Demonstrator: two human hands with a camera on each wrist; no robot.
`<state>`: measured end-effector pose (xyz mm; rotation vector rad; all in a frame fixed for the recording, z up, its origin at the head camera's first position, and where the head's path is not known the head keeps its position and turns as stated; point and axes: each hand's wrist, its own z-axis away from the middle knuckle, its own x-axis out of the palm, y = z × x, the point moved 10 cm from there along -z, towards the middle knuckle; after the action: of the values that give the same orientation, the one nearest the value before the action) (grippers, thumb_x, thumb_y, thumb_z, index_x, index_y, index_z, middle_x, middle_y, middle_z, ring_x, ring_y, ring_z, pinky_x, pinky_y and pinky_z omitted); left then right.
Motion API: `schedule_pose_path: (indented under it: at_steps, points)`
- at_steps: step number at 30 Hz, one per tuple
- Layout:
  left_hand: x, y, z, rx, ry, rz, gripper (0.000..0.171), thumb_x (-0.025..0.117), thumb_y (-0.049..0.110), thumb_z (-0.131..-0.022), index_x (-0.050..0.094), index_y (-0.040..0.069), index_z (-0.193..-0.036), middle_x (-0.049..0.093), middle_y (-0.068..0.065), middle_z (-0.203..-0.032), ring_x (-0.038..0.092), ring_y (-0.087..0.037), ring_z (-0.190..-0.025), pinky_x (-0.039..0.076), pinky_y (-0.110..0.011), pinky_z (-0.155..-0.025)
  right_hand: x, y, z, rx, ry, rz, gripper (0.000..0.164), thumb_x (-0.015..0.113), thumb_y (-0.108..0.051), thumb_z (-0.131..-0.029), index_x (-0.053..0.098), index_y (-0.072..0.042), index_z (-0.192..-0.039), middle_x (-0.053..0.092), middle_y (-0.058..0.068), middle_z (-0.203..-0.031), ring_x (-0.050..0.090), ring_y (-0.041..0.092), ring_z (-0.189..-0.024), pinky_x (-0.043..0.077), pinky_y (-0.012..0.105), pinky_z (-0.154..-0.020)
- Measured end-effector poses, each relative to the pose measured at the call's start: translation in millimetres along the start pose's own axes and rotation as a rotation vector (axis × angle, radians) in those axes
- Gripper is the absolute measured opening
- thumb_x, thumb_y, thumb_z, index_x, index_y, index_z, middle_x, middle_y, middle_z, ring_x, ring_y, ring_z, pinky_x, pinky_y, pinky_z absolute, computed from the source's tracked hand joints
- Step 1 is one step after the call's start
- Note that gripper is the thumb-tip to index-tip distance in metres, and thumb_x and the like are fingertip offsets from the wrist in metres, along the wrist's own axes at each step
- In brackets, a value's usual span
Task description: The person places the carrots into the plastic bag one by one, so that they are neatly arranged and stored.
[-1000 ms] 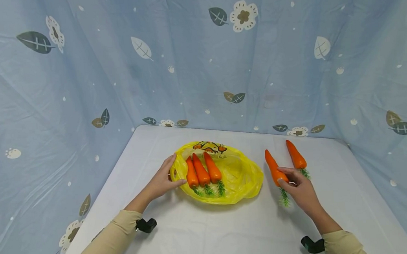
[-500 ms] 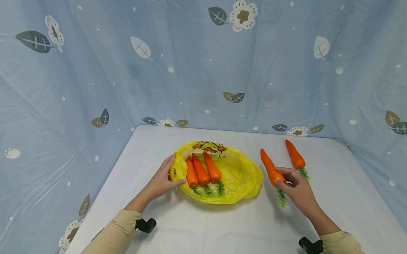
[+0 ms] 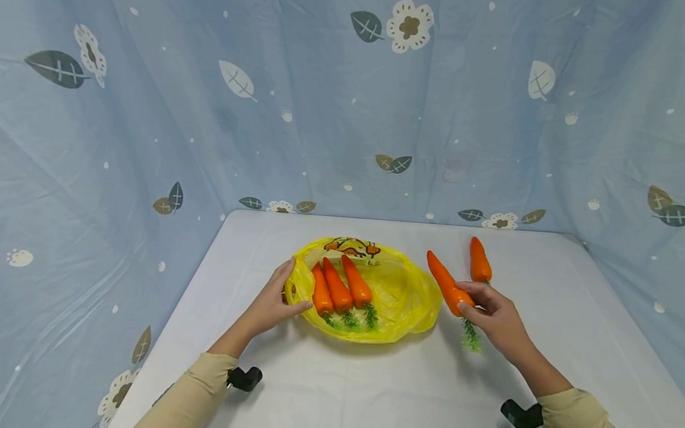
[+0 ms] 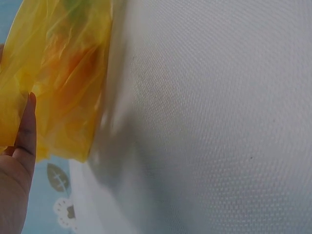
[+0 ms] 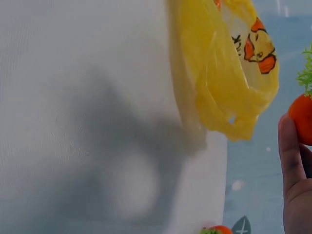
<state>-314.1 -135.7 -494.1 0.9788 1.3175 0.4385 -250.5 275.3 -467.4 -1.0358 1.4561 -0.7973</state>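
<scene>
My left hand (image 3: 271, 303) holds the left rim of an open yellow plastic bag (image 3: 405, 302); its thumb lies over the edge. Inside the bag, three orange carrots (image 3: 357, 286) with green tops lie side by side at the left. Right of the bag, my right hand (image 3: 495, 316) pinches another carrot (image 3: 447, 285) near its leafy end, its tip pointing up and left. One more carrot (image 3: 480, 261) lies just behind that hand, its leaves mostly hidden. In the right wrist view, the held carrot (image 5: 303, 119) shows only in part.
A white-covered table (image 3: 343, 399) bears everything. Blue patterned curtain (image 3: 335, 108) hangs round its back and sides. Dark wrist-camera mounts (image 3: 245, 379) stick out by both forearms.
My right hand has moved left with its carrot, toward the bag. The carrot behind it has shifted left and turned more upright in view. The left hand and bag stay almost still.
</scene>
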Motion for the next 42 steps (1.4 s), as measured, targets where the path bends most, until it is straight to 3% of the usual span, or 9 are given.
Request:
schedule_pose_path:
  at_steps: [9,24,30,36,42]
  points:
    - [-0.5,0.3,-0.1,0.004,-0.003,0.001,0.108,0.082,0.031,-0.086,0.012,0.004,-0.163,0.014,-0.021,-0.167,0.02,-0.042,-0.151,0.021,-0.059,-0.12,10.0,-15.5,-0.1,-0.012,-0.046,-0.055,0.04,0.068,-0.02,-0.1,0.06,-0.003,-0.136,0.059,0.016,-0.133,0.061,0.006,-0.109,0.054,0.019,-0.088]
    - [0.6,1.9,-0.1,0.006,-0.004,0.011,0.107,0.082,0.03,-0.087,0.012,0.004,-0.163,0.013,-0.02,-0.167,0.019,-0.043,-0.151,0.021,-0.06,-0.12,31.6,-20.7,-1.9,-0.042,-0.122,-0.131,0.036,0.069,-0.013,-0.098,0.062,-0.002,-0.132,0.063,0.008,-0.127,0.063,0.011,-0.107,0.057,0.024,-0.087]
    - [1.7,-0.2,-1.5,0.027,0.005,-0.001,0.107,0.083,0.03,-0.086,0.013,0.002,-0.163,0.014,-0.02,-0.167,0.018,-0.042,-0.152,0.02,-0.059,-0.12,45.9,-24.0,-4.5,-0.068,-0.185,-0.161,0.035,0.068,-0.01,-0.098,0.062,-0.001,-0.131,0.062,0.018,-0.127,0.063,0.014,-0.107,0.057,0.025,-0.087]
    - [2.7,-2.1,-2.1,0.02,0.003,-0.001,0.108,0.083,0.03,-0.086,0.013,0.002,-0.163,0.014,-0.02,-0.167,0.018,-0.041,-0.152,0.02,-0.059,-0.12,57.6,-21.1,-9.6,-0.023,-0.213,-0.163,0.037,0.069,-0.013,-0.098,0.062,-0.001,-0.132,0.061,0.022,-0.13,0.062,0.015,-0.11,0.056,0.023,-0.089]
    - [2.5,-1.3,-2.9,0.014,-0.001,-0.003,0.108,0.083,0.031,-0.086,0.013,0.003,-0.163,0.014,-0.02,-0.167,0.018,-0.041,-0.152,0.02,-0.059,-0.12,69.8,-15.7,-18.4,0.028,-0.208,-0.131,0.038,0.071,-0.019,-0.097,0.064,-0.006,-0.133,0.062,0.016,-0.133,0.06,0.026,-0.116,0.053,0.021,-0.092]
